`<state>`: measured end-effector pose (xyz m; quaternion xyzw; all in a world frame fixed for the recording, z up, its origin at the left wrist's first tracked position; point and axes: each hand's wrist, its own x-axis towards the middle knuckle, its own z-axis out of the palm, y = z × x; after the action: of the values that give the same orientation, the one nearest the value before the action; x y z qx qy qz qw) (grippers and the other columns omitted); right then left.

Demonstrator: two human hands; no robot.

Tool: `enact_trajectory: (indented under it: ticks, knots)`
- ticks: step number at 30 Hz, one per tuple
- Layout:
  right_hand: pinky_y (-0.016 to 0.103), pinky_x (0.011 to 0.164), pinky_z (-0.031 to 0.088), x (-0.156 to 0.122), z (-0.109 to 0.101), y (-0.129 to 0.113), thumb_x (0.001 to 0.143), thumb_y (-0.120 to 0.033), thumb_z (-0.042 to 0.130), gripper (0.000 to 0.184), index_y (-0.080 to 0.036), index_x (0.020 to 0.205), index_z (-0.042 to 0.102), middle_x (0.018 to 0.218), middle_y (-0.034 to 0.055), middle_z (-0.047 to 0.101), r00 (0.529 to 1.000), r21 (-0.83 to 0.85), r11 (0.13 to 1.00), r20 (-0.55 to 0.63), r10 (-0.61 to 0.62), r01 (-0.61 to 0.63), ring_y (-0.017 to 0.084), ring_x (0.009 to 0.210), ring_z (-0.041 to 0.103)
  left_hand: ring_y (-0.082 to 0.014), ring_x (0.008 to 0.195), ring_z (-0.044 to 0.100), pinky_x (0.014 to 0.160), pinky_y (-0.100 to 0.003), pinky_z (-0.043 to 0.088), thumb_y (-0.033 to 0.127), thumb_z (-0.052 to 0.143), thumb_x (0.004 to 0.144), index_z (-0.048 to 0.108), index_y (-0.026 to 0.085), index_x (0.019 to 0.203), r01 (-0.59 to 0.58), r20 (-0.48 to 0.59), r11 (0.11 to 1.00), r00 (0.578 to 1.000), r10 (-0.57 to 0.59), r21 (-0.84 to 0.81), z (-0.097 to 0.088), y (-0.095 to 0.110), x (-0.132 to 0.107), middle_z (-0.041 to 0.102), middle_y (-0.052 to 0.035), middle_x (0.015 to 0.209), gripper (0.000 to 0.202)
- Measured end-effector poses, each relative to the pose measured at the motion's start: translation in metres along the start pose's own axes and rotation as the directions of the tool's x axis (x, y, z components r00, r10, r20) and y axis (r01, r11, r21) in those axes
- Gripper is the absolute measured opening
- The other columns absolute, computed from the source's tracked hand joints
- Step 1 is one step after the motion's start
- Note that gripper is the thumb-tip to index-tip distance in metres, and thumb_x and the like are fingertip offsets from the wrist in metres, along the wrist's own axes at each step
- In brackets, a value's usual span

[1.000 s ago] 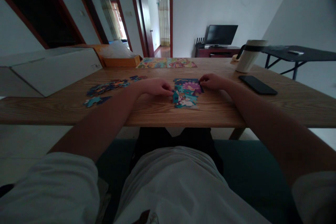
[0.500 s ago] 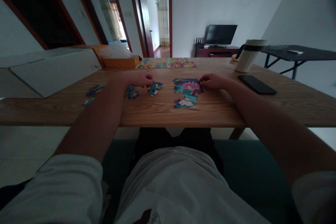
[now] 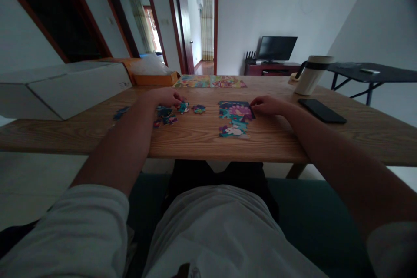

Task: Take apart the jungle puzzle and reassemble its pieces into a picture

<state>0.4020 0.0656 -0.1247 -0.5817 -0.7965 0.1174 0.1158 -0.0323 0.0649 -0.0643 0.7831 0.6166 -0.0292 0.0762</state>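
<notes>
A partly joined colourful jigsaw (image 3: pixel 235 118) lies on the wooden table (image 3: pixel 202 139) in front of me. My right hand (image 3: pixel 267 105) rests curled against its right edge, fingertips touching the top corner. My left hand (image 3: pixel 164 95) is further left, fingers bent down over a cluster of loose puzzle pieces (image 3: pixel 169 115), its fingertips at a teal piece (image 3: pixel 183 107). Another loose piece (image 3: pixel 198 108) lies between my left hand and the joined part. It is too dim to see whether either hand pinches a piece.
A white box (image 3: pixel 65 87) and an orange box (image 3: pixel 153 77) stand at the back left. Finished puzzle sheets (image 3: pixel 210 81) lie at the far edge. A mug (image 3: pixel 311 74) and a black phone (image 3: pixel 322 110) sit at the right. More pieces (image 3: pixel 120 113) lie far left.
My left hand left the joined jigsaw's left edge and moved left and back to the loose pieces, where a piece now lies apart. My right hand has stayed put.
</notes>
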Motion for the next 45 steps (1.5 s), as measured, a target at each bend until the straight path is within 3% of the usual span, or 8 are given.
enact_trajectory:
  ticks: [4,8,12,20,27,31,39,45]
  knots:
    - [0.034,0.1,0.051,0.001,0.0,0.002,0.094,-0.032,0.062,0.032,-0.019,0.12,0.074,0.119,0.0084,0.075,1.0,-0.011,1.0,-0.002,-0.003,0.003,0.025,0.109,0.068,-0.0224,0.092,0.067,0.084,-0.03,0.048,0.034,0.061,0.087,0.075,0.012,0.116,0.104,-0.062,0.994,0.993,-0.101,0.04,0.0,0.002,-0.001,0.076,-0.0115,0.109,0.039]
    - [0.035,0.099,0.051,0.001,0.0,0.003,0.093,-0.033,0.062,0.032,-0.02,0.12,0.074,0.118,0.0076,0.076,1.0,-0.005,1.0,0.011,-0.011,0.011,0.025,0.107,0.068,-0.0245,0.109,0.067,0.091,-0.029,0.048,0.05,0.066,0.083,0.063,0.014,0.138,-0.088,-0.095,0.993,0.992,0.08,-0.076,0.009,0.028,-0.003,0.07,-0.014,0.129,0.066]
    - [0.035,0.097,0.052,0.0,-0.001,0.001,0.093,-0.035,0.064,0.032,-0.02,0.12,0.074,0.117,0.008,0.076,1.0,0.006,1.0,0.013,0.001,-0.001,0.025,0.106,0.069,-0.0275,0.115,0.065,0.091,-0.029,0.048,0.059,0.076,0.069,0.056,0.018,0.146,-0.159,-0.001,0.982,0.987,0.16,-0.101,0.018,0.054,-0.005,0.067,-0.0144,0.135,0.09]
    - [0.029,0.096,0.051,-0.004,-0.003,-0.005,0.096,-0.032,0.06,0.034,-0.016,0.124,0.072,0.122,0.0091,0.074,1.0,-0.016,1.0,0.03,0.009,-0.009,0.022,0.107,0.068,-0.0249,0.103,0.069,0.087,-0.03,0.049,0.042,0.07,0.076,0.057,0.014,0.143,-0.154,-0.065,0.986,0.986,0.15,-0.064,0.019,0.049,-0.003,0.074,-0.0132,0.121,0.074]
    - [0.03,0.096,0.051,-0.007,-0.005,-0.01,0.095,-0.032,0.061,0.034,-0.018,0.123,0.073,0.121,0.0089,0.074,1.0,-0.024,1.0,0.026,0.007,-0.007,0.023,0.107,0.068,-0.0287,0.129,0.056,0.106,-0.034,0.041,0.057,0.065,0.081,0.049,0.02,0.151,-0.193,-0.054,0.981,0.98,0.193,0.007,0.02,0.064,-0.009,0.055,-0.0138,0.15,0.081]
    - [0.031,0.097,0.051,-0.006,-0.005,-0.009,0.093,-0.034,0.064,0.032,-0.021,0.12,0.074,0.119,0.0068,0.075,0.999,-0.01,1.0,0.031,0.013,-0.013,0.024,0.106,0.068,-0.0252,0.119,0.063,0.1,-0.031,0.045,0.054,0.065,0.08,0.051,0.02,0.148,-0.205,-0.018,0.978,0.979,0.204,-0.033,0.026,0.063,-0.004,0.063,-0.0133,0.139,0.078]
    - [0.033,0.098,0.051,-0.003,-0.002,-0.005,0.092,-0.032,0.063,0.032,-0.022,0.12,0.075,0.119,0.0068,0.075,1.0,-0.023,0.999,0.014,-0.024,0.024,0.024,0.106,0.069,-0.0267,0.106,0.066,0.092,-0.033,0.047,0.04,0.073,0.073,0.061,0.017,0.139,-0.247,-0.177,0.969,0.953,0.247,0.019,0.023,0.074,-0.011,0.07,-0.0114,0.12,0.071]
    - [0.03,0.095,0.053,-0.002,-0.002,-0.007,0.093,-0.03,0.061,0.029,-0.023,0.118,0.075,0.117,0.0041,0.076,1.0,-0.01,1.0,0.015,-0.022,0.022,0.022,0.105,0.07,-0.0178,0.083,0.066,0.076,-0.032,0.053,0.03,0.064,0.086,0.064,0.017,0.129,-0.402,-0.208,0.813,0.915,0.345,-0.42,0.03,0.114,-0.021,0.073,-0.008,0.1,0.045]
